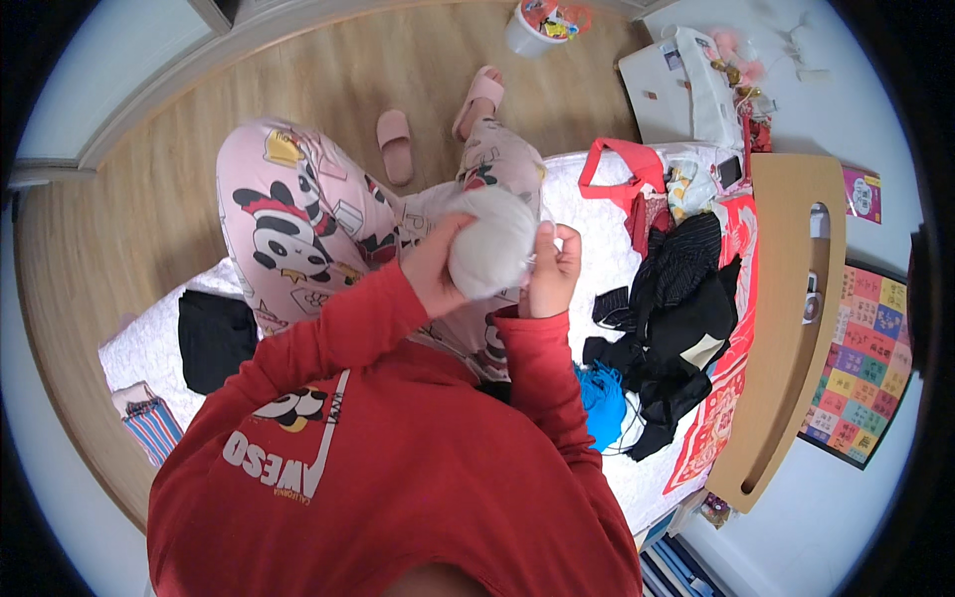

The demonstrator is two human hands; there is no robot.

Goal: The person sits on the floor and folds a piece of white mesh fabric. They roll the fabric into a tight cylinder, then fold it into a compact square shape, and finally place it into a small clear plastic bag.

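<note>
A smooth, white rounded bundle (493,244), which looks like soft cloth, is held up over my lap. My left hand (438,267) wraps round its left side, with some fingers hidden behind it. At the right edge of the bundle, my right hand (553,271) is closed, thumb and fingers pinched together at a small bit of white. What exactly the bundle is cannot be made out. Beneath it are my pink panda-print trousers (308,214).
Dark clothes (676,308) lie heaped on the bed to the right, beside a blue bundle (602,403) and red straps (622,164). Folded black cloth (216,340) and striped cloth (154,423) lie left. A wooden headboard (786,328) borders the bed; a slipper (395,147) and bin (532,38) stand on the floor.
</note>
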